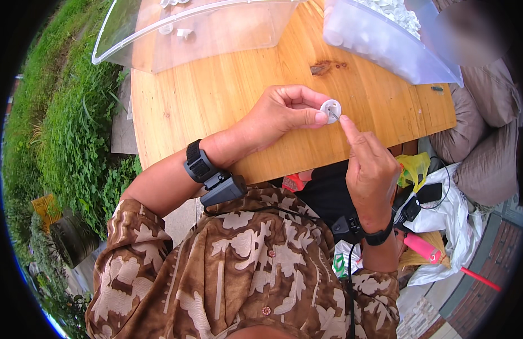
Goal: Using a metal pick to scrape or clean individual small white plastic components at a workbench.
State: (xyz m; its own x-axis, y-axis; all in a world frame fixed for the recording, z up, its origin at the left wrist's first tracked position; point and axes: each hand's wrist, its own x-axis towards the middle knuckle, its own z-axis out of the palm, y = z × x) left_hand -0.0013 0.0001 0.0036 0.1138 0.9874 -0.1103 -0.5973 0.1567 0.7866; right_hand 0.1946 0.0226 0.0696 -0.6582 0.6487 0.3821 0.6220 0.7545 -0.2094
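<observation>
My left hand (287, 113) pinches a small round white plastic part (330, 105) between thumb and index finger, above the wooden table near its front edge. Its recessed face, with small openings, is turned toward me. My right hand (370, 164) is closed just right of the part, with the index finger stretched along toward it. A short, thin, grey metal rod (335, 116) runs from that fingertip into the face of the part. The rest of the rod is hidden by the fingers, so its kind does not show.
On the wooden table (216, 101), a clear plastic bin (216, 48) with several white parts stands far left. A second bin (380, 59), full of white pieces, stands far right. Beyond the right edge are stuffed sacks (482, 158) and a white plastic bag (459, 226).
</observation>
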